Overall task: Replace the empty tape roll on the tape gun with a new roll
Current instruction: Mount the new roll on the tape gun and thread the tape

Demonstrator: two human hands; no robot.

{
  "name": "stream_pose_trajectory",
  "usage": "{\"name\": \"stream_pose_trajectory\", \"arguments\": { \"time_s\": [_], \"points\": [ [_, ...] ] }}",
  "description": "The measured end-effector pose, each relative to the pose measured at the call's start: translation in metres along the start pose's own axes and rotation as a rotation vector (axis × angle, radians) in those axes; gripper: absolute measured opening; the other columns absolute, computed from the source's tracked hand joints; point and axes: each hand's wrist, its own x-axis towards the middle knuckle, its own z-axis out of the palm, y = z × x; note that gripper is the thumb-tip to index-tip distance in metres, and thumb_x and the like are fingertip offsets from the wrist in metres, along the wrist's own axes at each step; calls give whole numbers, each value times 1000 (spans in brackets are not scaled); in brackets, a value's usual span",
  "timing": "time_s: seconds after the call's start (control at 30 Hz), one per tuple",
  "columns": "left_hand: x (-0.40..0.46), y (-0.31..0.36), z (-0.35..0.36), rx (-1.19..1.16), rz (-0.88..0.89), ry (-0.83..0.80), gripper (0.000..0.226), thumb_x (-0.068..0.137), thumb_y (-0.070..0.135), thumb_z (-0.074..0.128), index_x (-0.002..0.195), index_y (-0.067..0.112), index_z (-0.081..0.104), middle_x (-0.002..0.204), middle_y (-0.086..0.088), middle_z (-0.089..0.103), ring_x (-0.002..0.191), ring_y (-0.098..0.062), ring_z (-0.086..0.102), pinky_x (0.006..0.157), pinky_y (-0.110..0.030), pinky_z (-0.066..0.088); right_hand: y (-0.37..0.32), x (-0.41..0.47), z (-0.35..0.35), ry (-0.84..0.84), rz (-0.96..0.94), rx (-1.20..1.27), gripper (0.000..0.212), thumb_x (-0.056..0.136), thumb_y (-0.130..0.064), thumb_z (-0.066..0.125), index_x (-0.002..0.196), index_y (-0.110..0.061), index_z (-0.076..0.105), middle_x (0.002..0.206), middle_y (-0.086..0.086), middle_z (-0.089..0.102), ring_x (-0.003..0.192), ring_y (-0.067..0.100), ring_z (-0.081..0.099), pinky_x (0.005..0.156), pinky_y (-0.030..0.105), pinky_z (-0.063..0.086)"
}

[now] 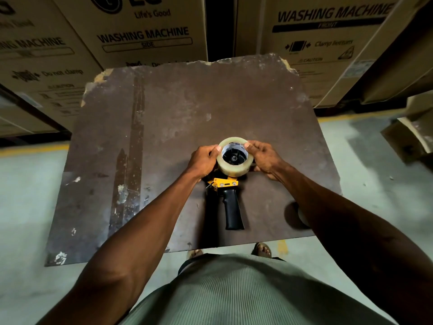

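Two bare hands work at one tape gun (pixel 228 195) lying on a worn, dark brown board (pixel 187 118) with chipped far corners. One roll of clear tape (pixel 235 168), glossy and ring-shaped, sits over the gun's black hub at the far end; the left hand (pixel 202 160) and right hand (pixel 264 157) clamp its rim from either side, fingertips pressing the top edge. A yellow metal frame and one ribbed black pistol handle point toward the person. One pale round object (pixel 302 216) lies half hidden under the right forearm. Three printed cardboard washing-machine cartons (pixel 145 31) stand beyond the board.
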Motion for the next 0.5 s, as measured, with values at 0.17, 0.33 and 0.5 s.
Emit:
{"name": "stream_pose_trajectory", "arguments": {
  "time_s": [0.17,0.33,0.5],
  "points": [
    [-7,-7,5,31,43,5,38,105,41,39,105,22,71,96,-6,73,102,-26,61,95,-41,47,4,0,2,-3,-43,4,20,104,-27,52,116,-16,64,92,6,70,76,19,65,61,35,56],
    [-9,-13,10,103,16,14,45,100,56,24,107,34,64,94,4,64,121,-32,46,102,-45,42,7,4,5,32,-72,-11,19,104,-30,50,107,-22,67,91,2,73,75,15,67,65,34,56],
    [-13,-6,12,135,-59,18,50,99,60,15,121,40,55,112,7,57,131,-24,31,106,-56,34,11,7,9,87,-87,-21,23,105,-32,48,111,-21,67,93,1,74,78,14,69,66,31,56]
  ]
}}
